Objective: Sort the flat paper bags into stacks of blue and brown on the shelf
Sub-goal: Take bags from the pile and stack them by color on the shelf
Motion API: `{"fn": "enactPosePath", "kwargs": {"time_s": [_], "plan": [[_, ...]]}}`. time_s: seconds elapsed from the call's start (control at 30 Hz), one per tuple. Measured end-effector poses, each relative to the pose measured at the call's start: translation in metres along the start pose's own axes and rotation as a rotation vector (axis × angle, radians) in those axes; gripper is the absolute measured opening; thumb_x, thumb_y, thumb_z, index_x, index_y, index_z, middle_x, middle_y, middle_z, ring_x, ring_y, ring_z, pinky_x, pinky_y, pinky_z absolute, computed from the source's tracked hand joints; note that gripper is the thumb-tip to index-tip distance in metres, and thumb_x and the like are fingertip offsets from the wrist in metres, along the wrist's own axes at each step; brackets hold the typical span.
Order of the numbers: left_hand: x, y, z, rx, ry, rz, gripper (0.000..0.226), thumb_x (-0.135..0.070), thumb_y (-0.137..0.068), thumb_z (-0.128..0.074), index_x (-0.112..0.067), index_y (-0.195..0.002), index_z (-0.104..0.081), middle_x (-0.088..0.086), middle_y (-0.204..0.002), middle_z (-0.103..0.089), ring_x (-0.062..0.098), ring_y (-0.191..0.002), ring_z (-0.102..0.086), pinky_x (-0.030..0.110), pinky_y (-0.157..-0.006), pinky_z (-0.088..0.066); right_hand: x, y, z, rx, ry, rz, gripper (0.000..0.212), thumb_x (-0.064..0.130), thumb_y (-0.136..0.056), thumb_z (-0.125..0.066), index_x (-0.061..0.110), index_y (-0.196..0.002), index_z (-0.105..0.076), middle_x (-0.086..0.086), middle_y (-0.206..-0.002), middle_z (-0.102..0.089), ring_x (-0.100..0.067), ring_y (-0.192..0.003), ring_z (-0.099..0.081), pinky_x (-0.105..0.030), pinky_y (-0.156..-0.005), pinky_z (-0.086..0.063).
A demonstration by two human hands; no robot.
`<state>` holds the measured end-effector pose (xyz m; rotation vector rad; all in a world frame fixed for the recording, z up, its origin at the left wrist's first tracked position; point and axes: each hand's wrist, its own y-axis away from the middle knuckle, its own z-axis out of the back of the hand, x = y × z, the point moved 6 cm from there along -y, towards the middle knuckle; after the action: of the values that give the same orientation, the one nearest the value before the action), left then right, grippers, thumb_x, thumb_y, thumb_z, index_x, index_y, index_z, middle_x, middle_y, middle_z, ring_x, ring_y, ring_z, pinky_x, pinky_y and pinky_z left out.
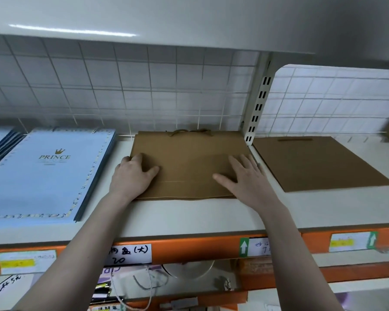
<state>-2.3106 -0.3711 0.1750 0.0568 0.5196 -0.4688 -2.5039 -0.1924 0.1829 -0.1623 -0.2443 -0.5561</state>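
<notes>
Head view: straight, slightly spread fingers of the left hand (134, 173) and right hand (245, 176) press flat on the brown paper bag stack (189, 158), mid-shelf (177, 218), between the blue "PRINCE" bag stack (47, 173) and a separate brown bag (319, 162) beyond the slotted upright (257, 108).

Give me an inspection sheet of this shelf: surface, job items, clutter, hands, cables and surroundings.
Surface: white shelf, orange front edge with labels.
Job's things: blue stack on the left; brown bag in the middle, handles at the back; second brown bag in the right bay.
Clutter: nothing seen on this shelf.
Grippers: left hand and right hand press flat on the middle brown bag.
Cables: nothing seen.
Surroundings: wire grid back, slotted upright, mixed goods on the shelf below.
</notes>
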Motion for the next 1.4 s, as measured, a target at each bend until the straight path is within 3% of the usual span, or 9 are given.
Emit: {"fn": "enactPosePath", "kwargs": {"time_s": [0.2,0.47,0.57,0.77,0.97,1.23,1.4], "plan": [[-0.001,0.004,0.000,-0.002,0.021,-0.015,0.055,-0.045,-0.092,-0.051,-0.008,-0.131,-0.044,0.022,-0.129,-0.047,0.037,-0.121,-0.043,0.037,-0.098,-0.034,0.016,0.008,-0.010,0.155,-0.002,0.216,0.090,0.070,-0.078,-0.047,0.028,-0.151,-0.014,-0.002,-0.159,-0.003,-0.017,-0.146,0.005,-0.039,-0.119,0.000],[-0.005,0.007,0.002,-0.024,0.030,0.002,0.050,-0.043,-0.091,-0.052,-0.007,-0.126,-0.048,0.018,-0.126,-0.052,0.034,-0.116,-0.048,0.035,-0.089,-0.038,0.013,0.001,-0.016,0.165,-0.066,0.261,0.078,0.062,-0.082,-0.053,0.032,-0.148,-0.026,-0.003,-0.159,-0.010,-0.017,-0.146,-0.002,-0.035,-0.117,-0.004],[-0.008,0.009,0.004,-0.038,0.059,0.026,0.051,-0.040,-0.091,-0.054,-0.007,-0.129,-0.048,0.016,-0.132,-0.051,0.033,-0.121,-0.047,0.035,-0.093,-0.038,0.012,0.000,-0.020,0.190,-0.078,0.281,0.074,0.061,-0.084,-0.051,0.034,-0.148,-0.024,-0.003,-0.159,-0.007,-0.017,-0.146,0.002,-0.036,-0.117,-0.002],[-0.007,0.013,0.013,-0.073,0.284,0.127,0.055,-0.033,-0.090,-0.060,-0.008,-0.136,-0.046,0.012,-0.136,-0.051,0.029,-0.125,-0.046,0.033,-0.100,-0.037,0.014,-0.004,-0.020,0.203,-0.161,0.287,0.073,0.060,-0.081,-0.059,0.037,-0.145,-0.030,-0.001,-0.159,-0.008,-0.014,-0.146,0.003,-0.034,-0.118,0.001],[-0.005,0.016,0.015,-0.096,0.386,0.215,0.048,-0.032,-0.088,-0.062,-0.010,-0.129,-0.052,0.010,-0.129,-0.055,0.028,-0.118,-0.050,0.030,-0.093,-0.039,0.018,-0.004,-0.021,0.207,-0.101,0.307,0.076,0.064,-0.081,-0.054,0.038,-0.147,-0.026,-0.001,-0.159,-0.005,-0.015,-0.146,0.003,-0.035,-0.117,0.001],[-0.012,0.033,0.004,-0.121,-0.003,0.094,0.051,-0.037,-0.092,-0.052,-0.005,-0.131,-0.046,0.017,-0.136,-0.043,0.033,-0.126,-0.040,0.038,-0.102,-0.035,0.023,0.009,-0.017,0.156,0.011,0.298,0.076,0.065,-0.088,-0.040,0.027,-0.150,-0.020,-0.006,-0.159,-0.008,-0.020,-0.146,-0.002,-0.035,-0.117,-0.003],[-0.008,0.054,0.016,-0.231,-0.211,0.029,0.054,-0.039,-0.094,-0.048,-0.005,-0.135,-0.043,0.017,-0.142,-0.037,0.032,-0.134,-0.030,0.039,-0.107,-0.028,0.038,0.027,-0.013,0.022,0.036,0.214,0.063,0.054,-0.096,-0.034,0.018,-0.147,-0.029,-0.010,-0.151,-0.028,-0.025,-0.142,-0.021,-0.037,-0.117,-0.015]]}}
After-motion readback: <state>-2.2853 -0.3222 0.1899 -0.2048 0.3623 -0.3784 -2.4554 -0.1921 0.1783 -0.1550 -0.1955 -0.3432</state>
